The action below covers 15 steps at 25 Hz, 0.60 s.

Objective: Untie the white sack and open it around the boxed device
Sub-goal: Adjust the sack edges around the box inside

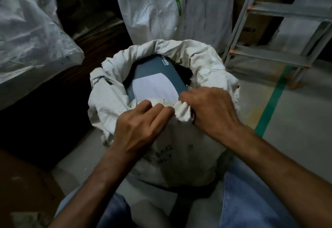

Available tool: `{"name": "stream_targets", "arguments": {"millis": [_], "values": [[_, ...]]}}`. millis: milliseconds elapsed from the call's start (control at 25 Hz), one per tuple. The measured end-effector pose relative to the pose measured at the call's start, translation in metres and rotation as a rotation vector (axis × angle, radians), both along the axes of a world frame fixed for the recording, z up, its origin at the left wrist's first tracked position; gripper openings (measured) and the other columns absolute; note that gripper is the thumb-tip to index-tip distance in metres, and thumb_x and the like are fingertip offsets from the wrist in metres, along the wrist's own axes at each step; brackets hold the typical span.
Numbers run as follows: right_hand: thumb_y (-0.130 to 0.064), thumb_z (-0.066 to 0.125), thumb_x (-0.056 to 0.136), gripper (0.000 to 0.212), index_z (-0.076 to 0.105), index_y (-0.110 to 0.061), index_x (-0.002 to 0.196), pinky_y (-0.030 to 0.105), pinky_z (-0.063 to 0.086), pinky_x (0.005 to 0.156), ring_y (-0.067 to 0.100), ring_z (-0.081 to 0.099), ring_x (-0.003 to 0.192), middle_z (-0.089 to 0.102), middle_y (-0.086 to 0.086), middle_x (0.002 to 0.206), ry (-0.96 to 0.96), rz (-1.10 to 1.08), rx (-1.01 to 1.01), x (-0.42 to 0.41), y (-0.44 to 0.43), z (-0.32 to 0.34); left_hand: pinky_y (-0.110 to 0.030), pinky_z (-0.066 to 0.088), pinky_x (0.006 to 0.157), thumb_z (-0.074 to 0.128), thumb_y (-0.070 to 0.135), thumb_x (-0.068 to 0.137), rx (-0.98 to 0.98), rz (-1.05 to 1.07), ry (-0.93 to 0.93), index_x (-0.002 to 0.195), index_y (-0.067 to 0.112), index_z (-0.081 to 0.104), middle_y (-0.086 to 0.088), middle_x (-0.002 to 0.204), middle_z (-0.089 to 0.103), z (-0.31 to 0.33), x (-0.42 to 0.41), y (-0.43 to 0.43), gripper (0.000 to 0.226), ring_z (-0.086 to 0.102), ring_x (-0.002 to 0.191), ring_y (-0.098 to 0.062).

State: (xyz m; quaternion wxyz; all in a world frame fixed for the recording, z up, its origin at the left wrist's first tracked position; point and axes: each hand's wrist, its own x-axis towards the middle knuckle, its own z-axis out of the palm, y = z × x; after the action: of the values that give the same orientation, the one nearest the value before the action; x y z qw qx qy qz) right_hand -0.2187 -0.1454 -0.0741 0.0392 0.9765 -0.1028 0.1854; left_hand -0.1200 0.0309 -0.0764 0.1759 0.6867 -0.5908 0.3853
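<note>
Both hands gripping near rim of white sack [107, 102]: left hand [142, 127] and right hand [210, 109] are pinching bunched cloth; I'm exposing boxed device [156, 82] inside.

White lettering ending "…mada" on the dark teal box [159, 73]; sack [179, 156] print illegible.

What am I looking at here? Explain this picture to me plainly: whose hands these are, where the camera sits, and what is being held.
There is no machine. The single picture comes from a camera worn on a person's head, looking down. The left hand and right hand both pinch the near rim of an off-white woven cloth sack standing on the grey floor. Its mouth is already open, showing a dark teal box with a white label inside. Behind stand other white sacks and a metal ladder.
</note>
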Motion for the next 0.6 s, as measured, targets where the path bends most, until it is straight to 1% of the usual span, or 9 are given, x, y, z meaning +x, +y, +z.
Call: {"name": "stream_targets", "arguments": {"millis": [80, 160, 240, 320, 360, 400, 480, 520, 600], "values": [[-0.010, 0.075, 0.073, 0.017, 0.065, -0.020, 0.081, 0.035, 0.040, 0.052, 0.029, 0.060, 0.066, 0.064, 0.003, 0.073, -0.196, -0.090, 0.000, -0.006, 0.000, 0.009, -0.036, 0.037, 0.041, 0.061, 0.001, 0.097, -0.094, 0.012, 0.063, 0.093, 0.008, 0.072, -0.007, 0.070, 0.062, 0.020, -0.005, -0.010, 0.014, 0.053, 0.057, -0.026], [-0.009, 0.078, 0.075, 0.017, 0.069, -0.020, 0.084, 0.034, 0.040, 0.055, 0.027, 0.060, 0.067, 0.065, 0.003, 0.076, -0.231, -0.113, -0.044, -0.016, 0.004, 0.000, -0.034, 0.036, 0.044, 0.067, 0.001, 0.087, 0.025, 0.053, 0.146, 0.106, 0.015, 0.063, -0.004, 0.078, 0.064, 0.027, -0.010, -0.013, 0.024, 0.058, 0.064, -0.025], [-0.007, 0.077, 0.074, 0.018, 0.069, -0.020, 0.085, 0.032, 0.039, 0.056, 0.026, 0.060, 0.070, 0.066, 0.002, 0.078, -0.145, -0.055, -0.111, -0.028, 0.010, -0.020, -0.033, 0.044, 0.055, 0.080, 0.025, 0.078, 0.450, 0.037, 0.413, 0.125, 0.027, 0.052, 0.004, 0.101, 0.064, 0.023, 0.000, 0.002, 0.054, 0.064, 0.083, -0.019], [-0.007, 0.070, 0.075, 0.017, 0.068, -0.021, 0.084, 0.033, 0.037, 0.058, 0.025, 0.060, 0.075, 0.067, 0.000, 0.083, -0.042, 0.030, -0.214, -0.035, 0.016, -0.034, -0.029, 0.054, 0.081, 0.083, 0.055, 0.075, 0.911, -0.064, 0.910, 0.140, 0.039, 0.046, 0.015, 0.122, 0.055, 0.026, 0.018, 0.024, 0.076, 0.061, 0.101, -0.005], [-0.007, 0.069, 0.075, 0.018, 0.067, -0.021, 0.085, 0.033, 0.037, 0.059, 0.024, 0.060, 0.077, 0.067, -0.001, 0.085, 0.001, 0.073, -0.238, -0.034, 0.018, -0.037, -0.028, 0.053, 0.091, 0.083, 0.062, 0.072, 0.970, -0.120, 1.027, 0.143, 0.042, 0.047, 0.017, 0.128, 0.053, 0.027, 0.028, 0.031, 0.082, 0.059, 0.108, -0.002], [-0.006, 0.069, 0.074, 0.020, 0.066, -0.021, 0.087, 0.034, 0.037, 0.060, 0.024, 0.059, 0.080, 0.067, -0.001, 0.086, 0.044, 0.099, -0.247, -0.032, 0.022, -0.037, -0.030, 0.050, 0.099, 0.082, 0.067, 0.069, 0.932, -0.113, 0.953, 0.145, 0.043, 0.046, 0.017, 0.136, 0.050, 0.023, 0.038, 0.033, 0.087, 0.056, 0.118, -0.004], [-0.005, 0.071, 0.071, 0.033, 0.065, -0.020, 0.100, 0.036, 0.037, 0.064, 0.024, 0.055, 0.088, 0.065, -0.001, 0.091, 0.152, 0.125, -0.247, -0.029, 0.030, -0.033, -0.039, 0.032, 0.116, 0.072, 0.082, 0.062, 0.920, 0.074, 0.588, 0.153, 0.046, 0.032, 0.017, 0.156, 0.036, 0.012, 0.050, 0.025, 0.106, 0.036, 0.143, -0.012], [-0.006, 0.072, 0.070, 0.044, 0.062, -0.019, 0.112, 0.036, 0.037, 0.068, 0.025, 0.053, 0.093, 0.063, 0.000, 0.099, 0.234, 0.134, -0.229, -0.029, 0.033, -0.032, -0.042, 0.027, 0.115, 0.068, 0.087, 0.060, 1.001, 0.167, 0.478, 0.156, 0.046, 0.025, 0.017, 0.158, 0.036, 0.007, 0.052, 0.018, 0.113, 0.031, 0.146, -0.014], [-0.019, 0.073, 0.073, 0.072, 0.045, -0.018, 0.140, 0.040, 0.040, 0.082, 0.026, 0.046, 0.112, 0.053, 0.002, 0.128, 0.461, 0.142, -0.087, -0.039, 0.037, -0.030, -0.041, 0.036, 0.105, 0.068, 0.086, 0.060, 1.096, 0.242, 0.409, 0.151, 0.044, 0.033, 0.014, 0.145, 0.054, -0.008, 0.048, 0.008, 0.106, 0.049, 0.134, -0.016]]}}
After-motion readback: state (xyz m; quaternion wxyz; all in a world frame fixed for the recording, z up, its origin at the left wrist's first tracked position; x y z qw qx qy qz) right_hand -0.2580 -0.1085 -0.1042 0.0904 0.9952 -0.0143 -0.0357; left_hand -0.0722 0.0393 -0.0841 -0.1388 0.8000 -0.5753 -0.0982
